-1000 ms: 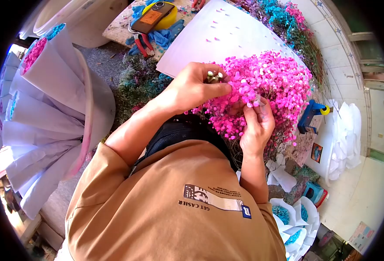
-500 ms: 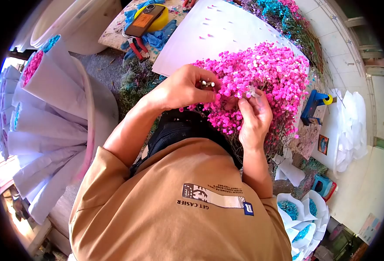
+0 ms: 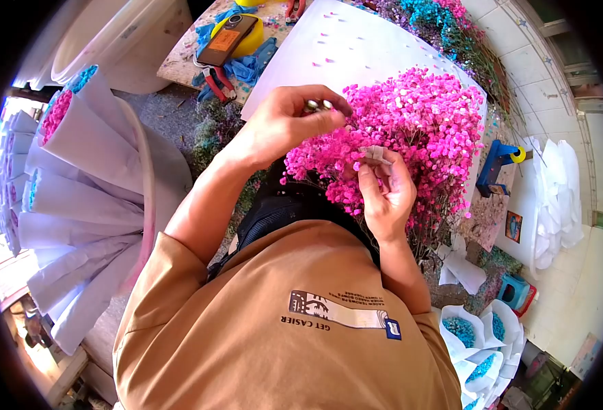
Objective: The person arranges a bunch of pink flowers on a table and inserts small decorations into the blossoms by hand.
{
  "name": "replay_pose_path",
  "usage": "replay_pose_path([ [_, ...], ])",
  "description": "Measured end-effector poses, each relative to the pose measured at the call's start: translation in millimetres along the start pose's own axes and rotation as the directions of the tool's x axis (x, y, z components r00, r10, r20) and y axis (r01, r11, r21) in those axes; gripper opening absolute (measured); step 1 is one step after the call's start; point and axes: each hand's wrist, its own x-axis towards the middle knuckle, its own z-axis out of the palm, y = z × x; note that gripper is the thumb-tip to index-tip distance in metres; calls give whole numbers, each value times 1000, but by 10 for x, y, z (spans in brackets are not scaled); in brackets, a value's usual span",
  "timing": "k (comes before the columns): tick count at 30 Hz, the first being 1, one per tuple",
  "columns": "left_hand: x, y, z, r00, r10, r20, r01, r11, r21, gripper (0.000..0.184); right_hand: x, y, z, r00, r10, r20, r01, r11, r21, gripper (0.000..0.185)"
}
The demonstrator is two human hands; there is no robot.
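A large bunch of pink baby's breath [image 3: 424, 116] lies over a white paper sheet [image 3: 342, 41] and hangs towards my lap. My left hand [image 3: 284, 126] is raised at the bunch's left edge, its fingers curled closed. Two small shiny, pale rounded ends show between them; what they belong to is hidden. Lower and to the right, my right hand [image 3: 388, 201] is closed among the pink sprigs, thumb against fingers. A pale wrapping [image 3: 377, 156] shows at its fingertips. The stems beneath the blossoms are partly hidden by my hands.
Paper-wrapped bouquets [image 3: 96, 178] fill a large tub on the left. Red-handled pruners [image 3: 216, 83], blue gloves [image 3: 253, 65] and a phone [image 3: 228, 41] lie at the back. A blue tape dispenser [image 3: 494, 167] stands right; blue bouquets [image 3: 460, 331] stand lower right.
My left hand has moved slightly up, away from the blossoms. My right hand has shifted left and a little down, and pink sprigs near it have moved left.
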Motion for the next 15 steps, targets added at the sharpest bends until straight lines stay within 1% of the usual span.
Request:
replay_pose_path([
  [1,19,-56,-12,1000,1,1,-1,1000,1,18,1,9,-4,1000,-24,5,25,998,-57,22],
  [3,78,-184,-51,992,44,120,-62,987,148,19,-7,13,-7,1000,-21,-1,21,997,-78,21],
  [4,66,-149,-67,990,29,135,-59,973,222,15,-14,42,-16,1000,-18,13,19,995,-95,22],
  [5,63,-168,-60,989,33,143,-64,973,220,15,-17,54,-26,1000,-15,26,18,993,-114,22],
  [7,63,-184,-21,993,98,-65,-91,990,107,13,-4,40,-36,995,-86,59,97,972,-212,28],
  [8,53,-140,-37,995,26,-95,-33,997,-69,10,7,-1,-59,989,-113,96,138,938,-317,31],
  [9,80,-131,-60,996,-49,-68,19,923,-385,9,23,-66,-71,981,-136,138,182,891,-416,34],
  [10,153,-138,-103,999,-48,-13,35,873,-486,10,38,-130,-71,954,-244,175,300,783,-545,40],
  [11,234,-144,-140,998,-41,41,57,812,-580,10,51,-231,-80,953,-246,179,304,779,-548,40],
  [12,297,-63,-106,996,-74,39,83,824,-560,14,63,-359,-86,933,-287,218,358,682,-638,41],
  [13,388,-30,-60,997,-67,38,76,822,-564,14,74,-473,-95,910,-322,261,407,570,-714,42],
  [14,501,3,-13,997,-27,68,50,930,-364,19,77,-559,-124,917,-317,241,388,578,-718,42],
  [15,622,30,37,995,5,104,10,989,-147,25,74,-591,-161,919,-339,200,373,589,-717,42],
])
